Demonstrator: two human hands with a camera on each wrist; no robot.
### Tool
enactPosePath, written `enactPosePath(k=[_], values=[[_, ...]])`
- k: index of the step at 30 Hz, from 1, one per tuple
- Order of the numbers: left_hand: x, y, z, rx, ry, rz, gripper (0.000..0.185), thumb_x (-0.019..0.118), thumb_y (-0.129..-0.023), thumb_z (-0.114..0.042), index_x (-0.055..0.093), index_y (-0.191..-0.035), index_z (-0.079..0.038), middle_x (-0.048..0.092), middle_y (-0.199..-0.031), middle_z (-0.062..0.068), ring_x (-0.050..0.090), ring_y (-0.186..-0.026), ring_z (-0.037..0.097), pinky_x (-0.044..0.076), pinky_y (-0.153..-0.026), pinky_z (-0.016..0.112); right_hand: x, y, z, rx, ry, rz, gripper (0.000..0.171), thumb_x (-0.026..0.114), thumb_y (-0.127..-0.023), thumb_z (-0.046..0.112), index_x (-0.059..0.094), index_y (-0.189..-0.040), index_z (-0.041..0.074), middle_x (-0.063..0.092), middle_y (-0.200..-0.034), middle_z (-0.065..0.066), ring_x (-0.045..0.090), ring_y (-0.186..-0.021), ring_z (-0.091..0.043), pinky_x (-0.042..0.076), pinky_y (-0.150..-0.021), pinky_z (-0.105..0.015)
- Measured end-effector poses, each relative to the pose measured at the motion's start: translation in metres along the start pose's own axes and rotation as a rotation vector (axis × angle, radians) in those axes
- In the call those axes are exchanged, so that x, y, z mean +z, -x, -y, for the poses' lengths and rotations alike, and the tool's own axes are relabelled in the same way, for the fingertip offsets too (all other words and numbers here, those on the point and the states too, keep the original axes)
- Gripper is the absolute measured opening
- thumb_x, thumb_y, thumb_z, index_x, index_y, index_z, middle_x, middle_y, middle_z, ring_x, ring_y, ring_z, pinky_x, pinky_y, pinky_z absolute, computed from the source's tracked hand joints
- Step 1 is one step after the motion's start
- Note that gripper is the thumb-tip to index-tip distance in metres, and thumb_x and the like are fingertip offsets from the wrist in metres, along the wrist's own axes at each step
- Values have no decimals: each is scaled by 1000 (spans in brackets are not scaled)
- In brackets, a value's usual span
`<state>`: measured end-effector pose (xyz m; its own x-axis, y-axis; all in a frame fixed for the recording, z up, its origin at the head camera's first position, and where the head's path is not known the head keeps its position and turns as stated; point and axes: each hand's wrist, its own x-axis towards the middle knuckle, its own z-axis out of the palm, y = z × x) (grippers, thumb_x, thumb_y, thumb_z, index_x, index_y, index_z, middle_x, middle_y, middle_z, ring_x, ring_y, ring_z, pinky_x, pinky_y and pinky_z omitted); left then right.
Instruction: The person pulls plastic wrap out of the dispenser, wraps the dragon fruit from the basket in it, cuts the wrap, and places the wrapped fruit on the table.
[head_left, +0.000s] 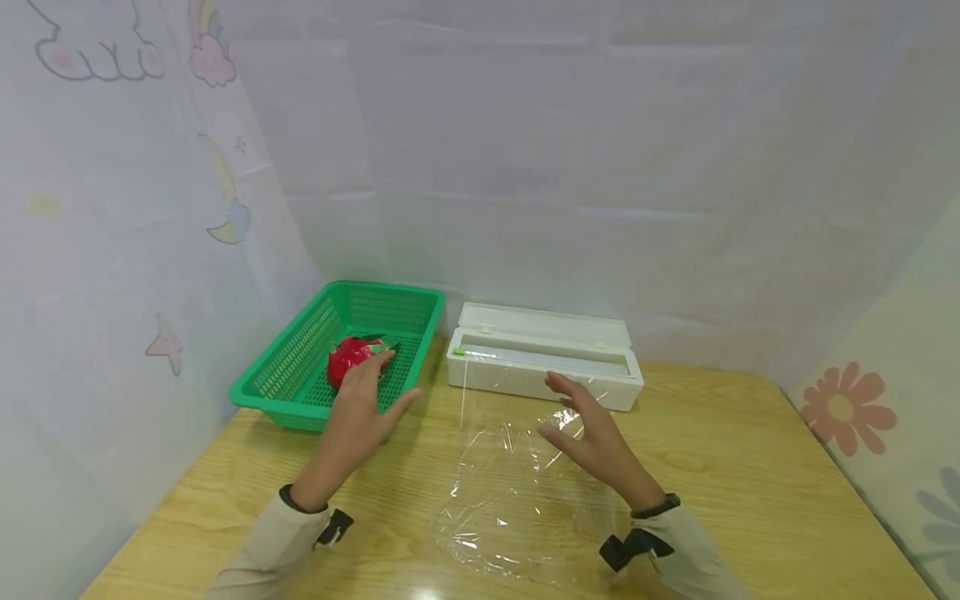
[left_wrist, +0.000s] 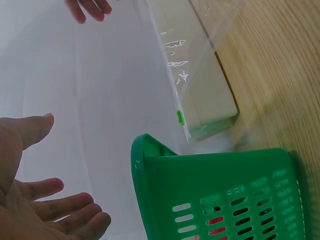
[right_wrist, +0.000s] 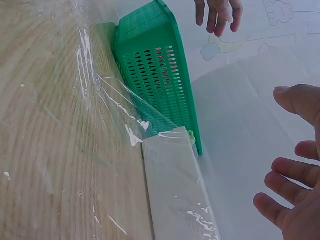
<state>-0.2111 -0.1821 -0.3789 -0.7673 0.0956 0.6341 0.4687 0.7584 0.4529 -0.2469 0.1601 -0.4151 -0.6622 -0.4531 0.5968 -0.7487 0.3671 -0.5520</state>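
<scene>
My left hand [head_left: 358, 417] and right hand [head_left: 600, 442] are loosely spread, holding nothing; I should keep the near film [head_left: 498, 508] flat, uncreased.

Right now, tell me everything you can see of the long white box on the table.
The long white box looks like smooth plastic. Its lid stands open along the back, showing a long recess; a small green piece sits at the left end of the opening. The box lies lengthwise across the wooden table, right of the green basket. Clear film drapes over its front.
</scene>
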Motion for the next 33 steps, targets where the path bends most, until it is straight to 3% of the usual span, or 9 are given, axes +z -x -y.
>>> enactPosePath(k=[3,9,14,18,26,33], values=[[-2,-3,3,-7,7,6,67,79,-88,-24,47,-139,6,54,-138,25,49,-125,44,46,-97,61,1,-3,-2,4,1,5,71,75,-87,5,40,-149,1,50,-145,-16,49,-131,-34,46,-102,-45],[-6,-5,10,-51,5,12,67,77,-89,-25,47,-139,6,51,-141,26,46,-128,46,44,-99,62,5,-8,-5,-7,-7,14,72,75,-87,7,39,-150,3,48,-147,-16,47,-133,-33,44,-106,-37],[-7,-7,14,-37,4,15,65,76,-91,-26,47,-139,6,53,-138,27,47,-127,46,44,-98,62,7,-12,-7,1,-12,21,71,74,-88,8,39,-150,3,48,-148,-16,47,-134,-34,44,-104,-47],[-7,-10,19,-28,-1,1,62,76,-90,-26,48,-136,5,55,-134,25,49,-123,45,47,-93,60,10,-17,-6,-7,-7,17,71,75,-88,8,40,-148,0,49,-147,-17,47,-133,-35,44,-102,-54],[-8,-14,29,-47,-1,-20,61,78,-89,-23,49,-134,6,56,-126,26,51,-114,44,55,-79,57,15,-22,-6,6,-17,31,69,74,-89,9,39,-149,3,48,-148,-16,45,-136,-34,43,-104,-53],[-11,-19,31,-61,-24,-4,64,76,-91,-27,46,-138,6,55,-130,28,51,-115,46,57,-74,56,18,-28,-5,4,-24,38,67,72,-91,10,39,-149,3,46,-149,-15,44,-136,-34,42,-103,-56]])
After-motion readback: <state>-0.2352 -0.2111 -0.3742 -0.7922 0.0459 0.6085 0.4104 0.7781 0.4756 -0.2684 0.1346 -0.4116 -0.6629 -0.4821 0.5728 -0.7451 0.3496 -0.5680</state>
